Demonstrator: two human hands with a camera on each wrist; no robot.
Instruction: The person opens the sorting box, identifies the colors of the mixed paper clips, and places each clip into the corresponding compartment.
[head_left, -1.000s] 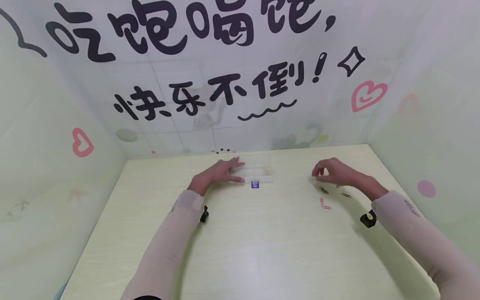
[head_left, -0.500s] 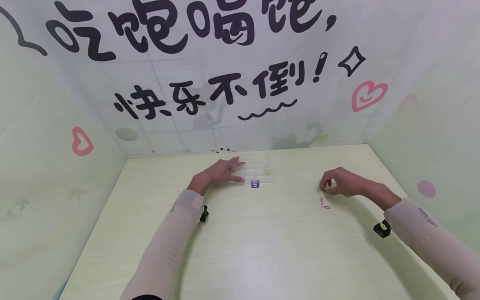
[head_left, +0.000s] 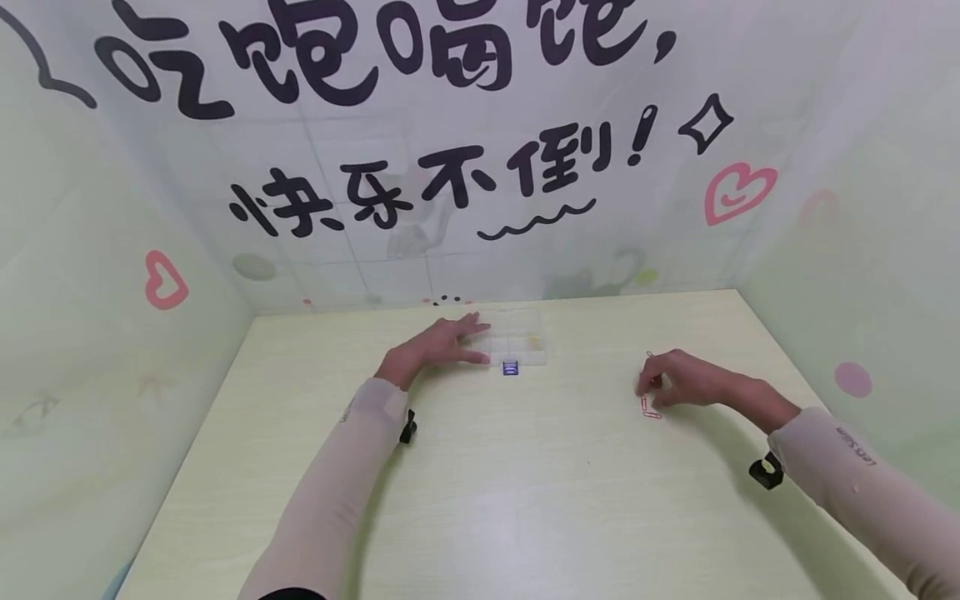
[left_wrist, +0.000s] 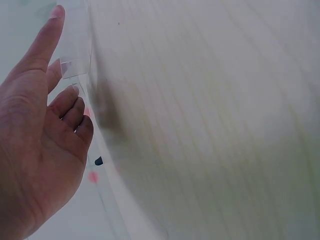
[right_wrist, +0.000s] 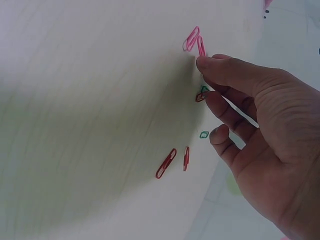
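Paperclips; hands outstretched, well apart.

The counter runs back to a wall. Near its far edge, about midway across, sits a box with a tab at its front. The left hand lies at the box's left end. Well to the right of the box, clips are scattered on the counter around and beneath the right hand, two lying by its thumb tip.
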